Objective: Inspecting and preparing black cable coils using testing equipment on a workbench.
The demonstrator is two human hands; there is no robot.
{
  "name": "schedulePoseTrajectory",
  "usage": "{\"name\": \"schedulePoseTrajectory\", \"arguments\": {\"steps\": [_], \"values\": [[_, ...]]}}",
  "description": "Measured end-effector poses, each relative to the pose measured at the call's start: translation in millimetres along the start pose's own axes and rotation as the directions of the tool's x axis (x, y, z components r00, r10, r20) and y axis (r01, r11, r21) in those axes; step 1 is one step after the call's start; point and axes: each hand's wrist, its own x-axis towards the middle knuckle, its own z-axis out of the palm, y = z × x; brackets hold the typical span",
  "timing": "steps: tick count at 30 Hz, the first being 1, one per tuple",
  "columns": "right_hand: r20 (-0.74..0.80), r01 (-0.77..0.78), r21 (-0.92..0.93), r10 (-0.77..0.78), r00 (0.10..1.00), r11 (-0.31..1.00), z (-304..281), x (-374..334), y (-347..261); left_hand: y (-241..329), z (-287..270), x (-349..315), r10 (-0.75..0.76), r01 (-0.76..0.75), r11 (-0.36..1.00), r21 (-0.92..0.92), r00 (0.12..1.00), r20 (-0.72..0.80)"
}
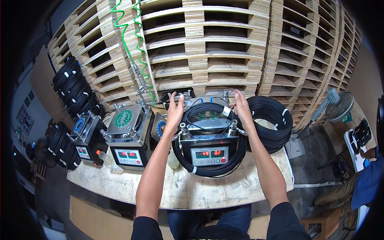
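Before me stands a machine with a red-digit display panel (210,156) and shiny metal posts at its corners. A coil of black cable (211,172) hangs around its front, and a smaller black loop with a white tag (227,111) lies across its top. My left hand (175,111) is at the back left post (186,96), fingers up and apart. Beside the back right post (226,95), my right hand (241,109) has its fingers spread. Whether either hand touches the cable or a post, I cannot tell.
A similar machine (127,154) and a smaller one (83,150) stand to the left. Another black coil (276,124) lies at right on the wooden table (108,182). Wooden pallets (208,44) rise behind; green spiral hoses (127,40) hang down. A fan (338,106) stands right, near a person (366,180).
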Motion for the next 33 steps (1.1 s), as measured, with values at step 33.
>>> {"name": "schedulePoseTrajectory", "arguments": {"steps": [33], "values": [[0.045,-0.039,0.000,0.039,0.998,0.999,3,4,7,-19,0,12,0.051,-0.049,0.997,0.065,0.998,-0.028]]}}
